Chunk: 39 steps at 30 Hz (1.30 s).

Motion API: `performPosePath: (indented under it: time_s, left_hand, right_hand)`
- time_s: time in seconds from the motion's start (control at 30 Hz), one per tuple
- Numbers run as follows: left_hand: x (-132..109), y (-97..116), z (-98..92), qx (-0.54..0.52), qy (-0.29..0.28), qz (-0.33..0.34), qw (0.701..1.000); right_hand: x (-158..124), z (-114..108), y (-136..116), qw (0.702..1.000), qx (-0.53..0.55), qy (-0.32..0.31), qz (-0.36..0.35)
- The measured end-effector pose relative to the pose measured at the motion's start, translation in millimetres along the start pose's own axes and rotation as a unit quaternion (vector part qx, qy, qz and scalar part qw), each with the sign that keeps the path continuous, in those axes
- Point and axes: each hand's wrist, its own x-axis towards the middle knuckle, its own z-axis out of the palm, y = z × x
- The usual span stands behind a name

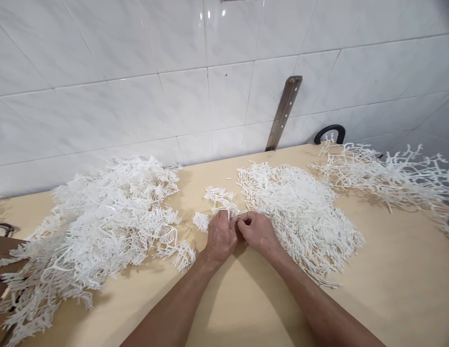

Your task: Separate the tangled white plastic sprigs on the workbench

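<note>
My left hand (222,234) is closed around a white branched plastic sprig (220,196), whose ends stick out above and to the left of the fingers. Beside it, almost touching, my right hand (257,232) is pinched at the same spot; thin white bits show at its fingertips, partly hidden. Just right of the hands lies a heap of short white pieces (304,212). To the left spreads a larger pile of white branched sprigs (119,221), its near end reaching the table's left edge.
Bare white branching stems (383,168) lie at the right back, close to a black curved handle (330,129). A metal strip with holes (284,113) leans on the tiled wall (137,106). A brown box (5,260) stands at the left edge of the wooden table (246,308).
</note>
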Motion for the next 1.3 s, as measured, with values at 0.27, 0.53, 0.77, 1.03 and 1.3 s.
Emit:
performPosePath:
  time_s: [0.27,0.53,0.77,1.03,1.3]
  left_hand:
    - [6,2,-8.4,-0.191,-0.001,-0.084,0.978]
    - [14,0,-11.3,-0.341,-0.001,-0.189,0.921]
    - [14,7,-16.4,-0.391,-0.032,-0.22,0.893]
    - [13,2,-15.6,-0.341,-0.033,-0.191,0.92]
    - [11,5,-15.6,-0.32,-0.032,-0.174,0.931]
  right_hand:
    - [7,-7,16,0.987,0.142,-0.068,-0.006]
    - [3,-44,21,0.997,0.047,0.003,-0.059]
    - [0,-72,18,0.922,-0.081,0.346,-0.153]
    - [-14,-28,-2,0.988,0.032,0.069,-0.133]
    - [-10,-12,-1,0.993,0.111,0.003,-0.035]
